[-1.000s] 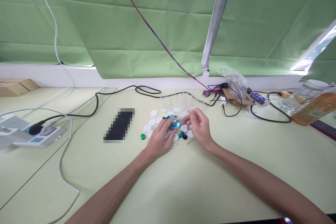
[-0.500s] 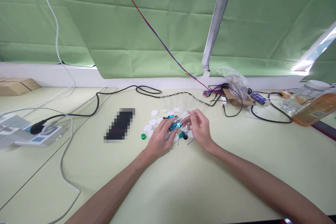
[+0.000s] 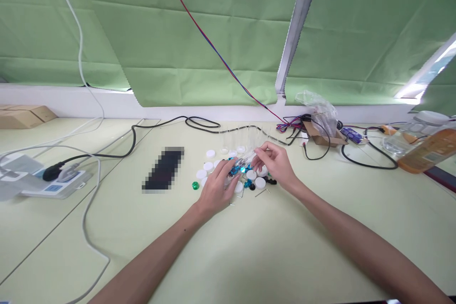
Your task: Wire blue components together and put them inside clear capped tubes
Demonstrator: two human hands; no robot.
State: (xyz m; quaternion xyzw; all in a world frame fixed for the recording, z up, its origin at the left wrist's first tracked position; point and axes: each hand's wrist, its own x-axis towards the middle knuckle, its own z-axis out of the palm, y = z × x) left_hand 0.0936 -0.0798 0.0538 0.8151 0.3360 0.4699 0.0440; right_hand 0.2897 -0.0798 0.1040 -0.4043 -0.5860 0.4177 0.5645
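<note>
My left hand (image 3: 217,186) is wrapped round a clear plastic tube (image 3: 245,158), tilted above a pile of small parts. Shiny blue pieces (image 3: 243,170) show at or just beneath the tube; whether they lie inside it I cannot tell. Beside the tube's far end, my right hand (image 3: 277,164) is pinched closed, and what its fingertips hold is too small to make out. White round caps (image 3: 260,182), black pieces (image 3: 271,181) and thin metal keys (image 3: 262,193) lie around the hands. A green metal piece (image 3: 195,185) sits to the left.
Several clear tubes (image 3: 235,138) stand behind the pile. A pixelated dark object (image 3: 163,170) lies to the left, near a power strip (image 3: 59,185) with cables. At right are an open cardboard box (image 3: 322,140) with a plastic bag and an orange bottle (image 3: 429,150).
My right hand has moved slightly right and up, away from the tube, uncovering white caps and black pieces below it. My left hand stays nearly still, holding the tube.
</note>
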